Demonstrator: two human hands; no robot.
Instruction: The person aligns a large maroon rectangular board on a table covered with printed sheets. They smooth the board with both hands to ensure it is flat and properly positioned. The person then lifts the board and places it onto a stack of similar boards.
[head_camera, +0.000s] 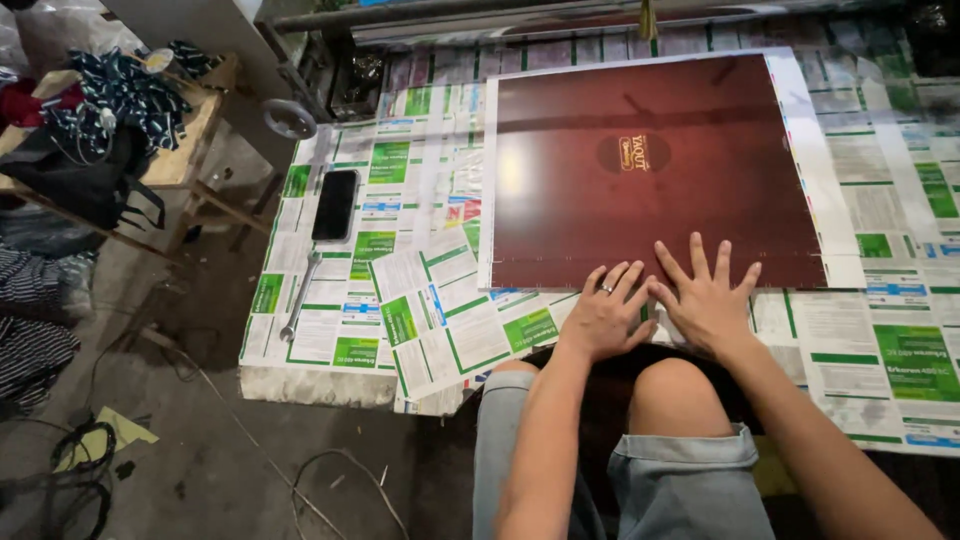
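Both hands flat at near edge of a large dark red glossy printed sheet (640, 170) with white margin, lying on the desk (320, 375), which is papered over with green-and-white printed leaflets (420, 320). Left hand (603, 315), ring on one finger, fingers (622, 282) spread open, palm down, gripping nothing, fingertips pressing the sheet's lower border. Right hand (707, 295) just beside it, thumbs almost touching, fingers splayed wide, flat on the red area, holding nothing. Sheet stretches away beyond the fingertips. Well left of the left hand: black phone (335, 204) and metal wrench (300, 296) on the leaflets. Person's knees below the hands, in grey shorts (680, 475).
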